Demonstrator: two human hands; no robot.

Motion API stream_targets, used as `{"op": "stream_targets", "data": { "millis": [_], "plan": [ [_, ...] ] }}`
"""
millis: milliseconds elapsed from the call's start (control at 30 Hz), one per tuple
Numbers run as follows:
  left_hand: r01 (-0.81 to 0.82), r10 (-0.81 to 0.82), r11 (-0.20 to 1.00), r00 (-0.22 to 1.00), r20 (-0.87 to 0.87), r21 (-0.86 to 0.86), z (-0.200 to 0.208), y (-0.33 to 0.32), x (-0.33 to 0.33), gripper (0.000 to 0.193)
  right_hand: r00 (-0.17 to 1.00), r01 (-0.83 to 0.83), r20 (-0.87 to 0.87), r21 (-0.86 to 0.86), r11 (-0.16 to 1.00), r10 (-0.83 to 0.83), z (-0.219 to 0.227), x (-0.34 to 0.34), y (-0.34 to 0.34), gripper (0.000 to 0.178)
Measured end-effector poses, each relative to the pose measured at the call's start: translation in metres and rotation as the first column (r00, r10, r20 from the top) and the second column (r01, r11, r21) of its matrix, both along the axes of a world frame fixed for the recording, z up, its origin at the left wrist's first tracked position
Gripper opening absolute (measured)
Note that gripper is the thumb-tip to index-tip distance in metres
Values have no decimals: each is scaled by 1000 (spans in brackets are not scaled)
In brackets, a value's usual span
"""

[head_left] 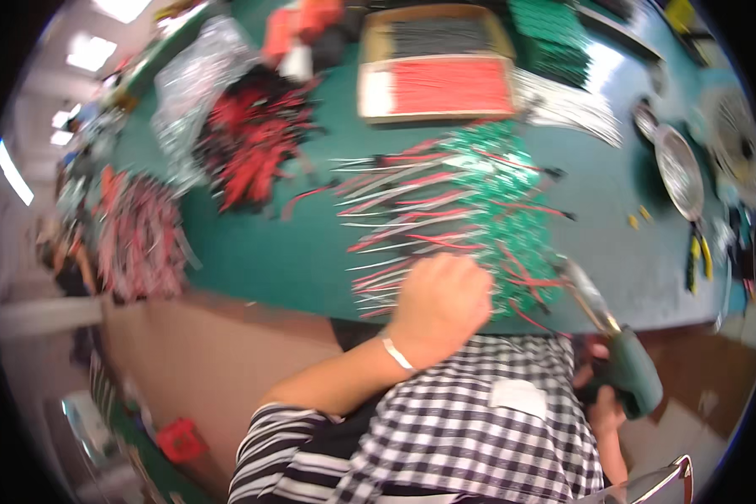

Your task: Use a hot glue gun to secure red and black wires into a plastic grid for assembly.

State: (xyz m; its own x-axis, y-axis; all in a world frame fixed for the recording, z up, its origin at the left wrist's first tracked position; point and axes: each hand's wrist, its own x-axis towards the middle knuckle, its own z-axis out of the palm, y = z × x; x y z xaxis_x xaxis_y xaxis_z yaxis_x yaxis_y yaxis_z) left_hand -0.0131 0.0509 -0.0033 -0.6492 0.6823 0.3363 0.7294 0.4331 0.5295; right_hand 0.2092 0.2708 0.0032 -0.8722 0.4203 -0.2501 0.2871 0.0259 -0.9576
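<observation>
My left hand [443,301] is closed, its fingers curled down over the near end of a row of red, black and white wires [412,202]. Its fingertips are hidden, so what they grip does not show. The wires lie across a sheet of small green circuit boards [512,210]. At the right, my right hand [606,412] is wrapped round the dark green handle of a heat gun [634,374]. The gun's long metal nozzle [590,296] points up and left, close to the right side of the boards. Motion blurs the picture.
A cardboard box [437,116] of red and black wires stands at the back, white wires [571,107] beside it. Bundles of red-black wires [256,139] and pinkish wires [143,235] lie left. At right are a metal dish [679,172], yellow-handled pliers [697,260] and a fan [733,134].
</observation>
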Motion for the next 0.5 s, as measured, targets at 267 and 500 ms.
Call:
{"op": "stream_targets", "data": {
  "millis": [267, 500],
  "plan": [
    [-31, 31, 999, 999, 30, 23, 10, -28, -10, 18, 968, 59, -246, 18, 998, -53, -2, -18, -7, 63],
    [-688, 537, 671, 708, -459, -277, -1, -151, -95, 14, 965, 117, -222, -106, 987, -138, 1, -15, -4, 61]
  ]
}}
